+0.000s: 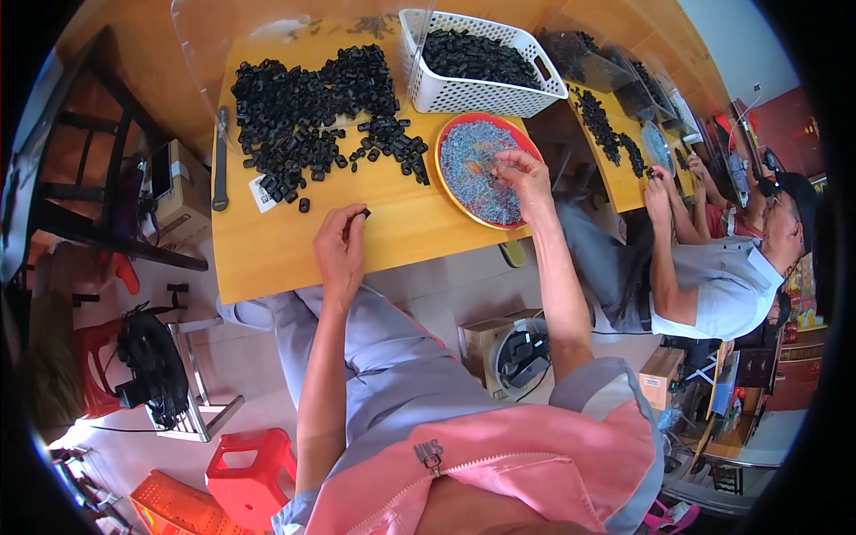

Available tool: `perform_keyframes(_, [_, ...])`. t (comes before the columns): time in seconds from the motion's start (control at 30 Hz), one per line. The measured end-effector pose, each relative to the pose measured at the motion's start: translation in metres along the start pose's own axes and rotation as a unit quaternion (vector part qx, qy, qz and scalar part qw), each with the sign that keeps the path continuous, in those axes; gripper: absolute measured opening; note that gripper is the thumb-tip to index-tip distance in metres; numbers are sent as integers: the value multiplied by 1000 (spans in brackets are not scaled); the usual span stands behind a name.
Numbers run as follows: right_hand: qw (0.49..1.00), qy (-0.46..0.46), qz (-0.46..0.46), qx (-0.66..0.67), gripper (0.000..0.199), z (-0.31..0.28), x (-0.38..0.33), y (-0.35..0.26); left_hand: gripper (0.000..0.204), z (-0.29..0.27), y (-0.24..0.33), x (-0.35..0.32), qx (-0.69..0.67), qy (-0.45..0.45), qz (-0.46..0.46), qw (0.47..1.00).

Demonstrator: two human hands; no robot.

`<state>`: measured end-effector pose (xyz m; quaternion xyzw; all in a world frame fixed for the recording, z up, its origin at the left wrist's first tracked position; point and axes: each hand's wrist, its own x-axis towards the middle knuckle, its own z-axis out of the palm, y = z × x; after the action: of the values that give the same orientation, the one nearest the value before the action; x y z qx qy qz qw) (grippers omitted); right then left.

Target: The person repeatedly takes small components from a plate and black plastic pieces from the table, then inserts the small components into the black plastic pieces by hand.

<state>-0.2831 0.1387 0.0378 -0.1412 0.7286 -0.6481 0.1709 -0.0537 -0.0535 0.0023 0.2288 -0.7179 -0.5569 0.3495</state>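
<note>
My left hand (pixel 341 254) is closed near the front edge of the yellow table, a small black plastic part (pixel 366 213) showing at its fingertips. My right hand (pixel 528 183) reaches over a round red dish with a yellow rim (pixel 439 171). Its thumb and fingers are pinched together at the heap of tiny silvery metal pieces (pixel 473 152) in the dish; whatever is between them is too small to make out. Beyond my left hand lies a wide pile of small black cylindrical plastic parts (pixel 294 107), with several loose ones at its near side.
A white perforated basket (pixel 486 102) full of black parts stands behind the dish. A dark wrench-like tool (pixel 221 160) lies along the table's left edge. To the right, a seated co-worker (pixel 713 281) handles parts at another table. A red stool (pixel 250 481) is at lower left.
</note>
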Motion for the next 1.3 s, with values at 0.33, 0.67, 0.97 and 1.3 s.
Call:
perform_keyframes(0.33, [999, 3, 5, -35, 16, 5, 1, -3, 12, -1, 1, 2, 1, -1, -7, 1000])
perform_keyframes(0.67, [999, 2, -15, -39, 9, 18, -7, -6, 11, -5, -4, -1, 16, 12, 4, 1000])
perform_keyframes(0.97, [980, -192, -39, -16, 7, 103, -51, -22, 15, -9, -9, 4, -189, -46, -63, 979])
perform_keyframes(1.3, [983, -181, -17, 29, 12, 152, -81, 2, 20, -20, -13, 5, -235, -41, -64, 969])
